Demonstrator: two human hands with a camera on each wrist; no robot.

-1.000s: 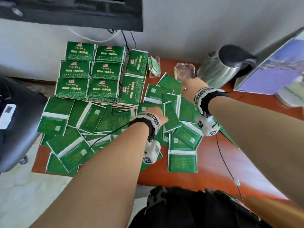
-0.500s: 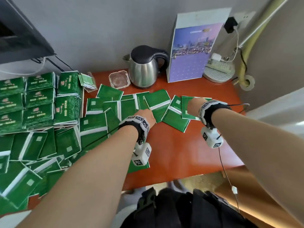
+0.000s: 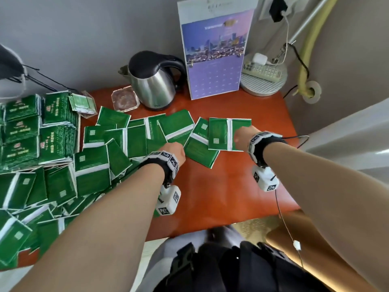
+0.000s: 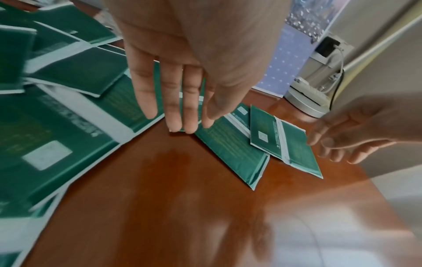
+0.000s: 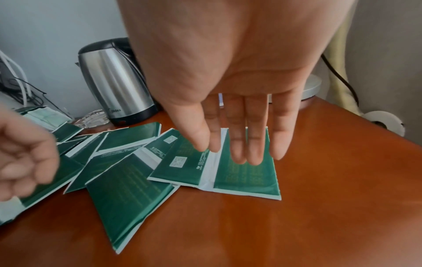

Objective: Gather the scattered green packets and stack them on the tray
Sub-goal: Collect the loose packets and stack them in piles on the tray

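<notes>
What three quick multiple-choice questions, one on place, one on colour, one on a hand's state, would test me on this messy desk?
1. Where does the kettle stand?
A. at the back of the desk, beside the calendar
B. on the floor
C. on top of the packets

2. What colour is the desk top?
A. white
B. reddish brown
C. black

3. How is the right hand?
A. clenched round a cup
B. fingers straight, over a packet
C. out of sight

Answers: 1 A, the kettle sits left of the calendar. 2 B, the desk is reddish brown. 3 B, the right hand reaches straight-fingered over the packet.
</notes>
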